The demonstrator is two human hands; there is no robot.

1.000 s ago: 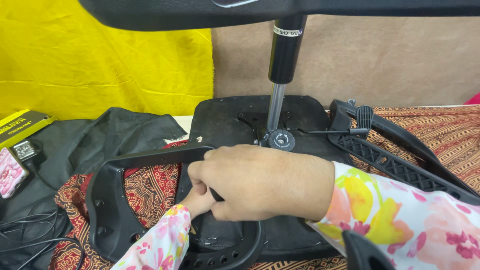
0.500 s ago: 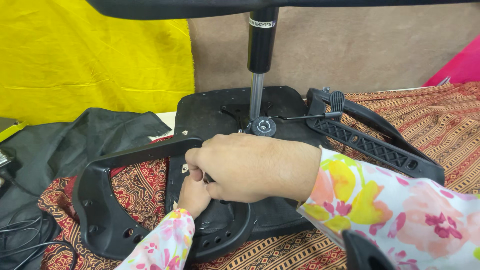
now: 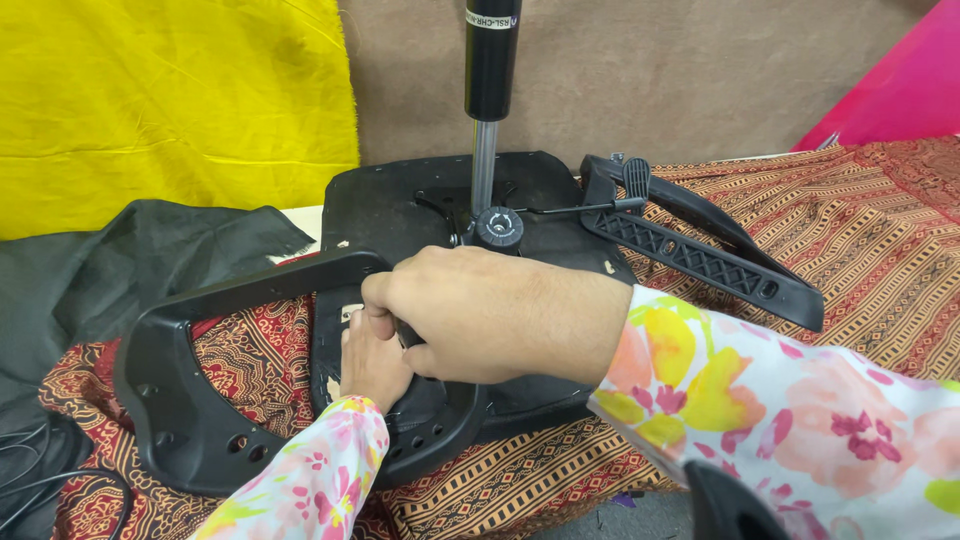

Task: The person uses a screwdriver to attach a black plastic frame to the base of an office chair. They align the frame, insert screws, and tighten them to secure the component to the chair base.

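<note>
patterned cloth (image 3: 880,250) open right; both hands (image 3: 480,315) gripping black armrest (image 3: 200,400) at seat base (image 3: 420,200) edge.

label on cylinder: a narrow white band label (image 3: 489,19) wraps around the top of the black gas-lift cylinder (image 3: 491,60), at the upper edge of the view.
shape: a short horizontal strip that follows the curve of the tube.
colours: white ground with small dark print, and a small blue patch at its right end.
position: directly above the upturned black chair seat base (image 3: 440,200), well apart from both hands.
legibility: the print is tiny and partly cut off by the frame edge.
packages: none in view.
signs: none in view.
screens: none in view.
</note>
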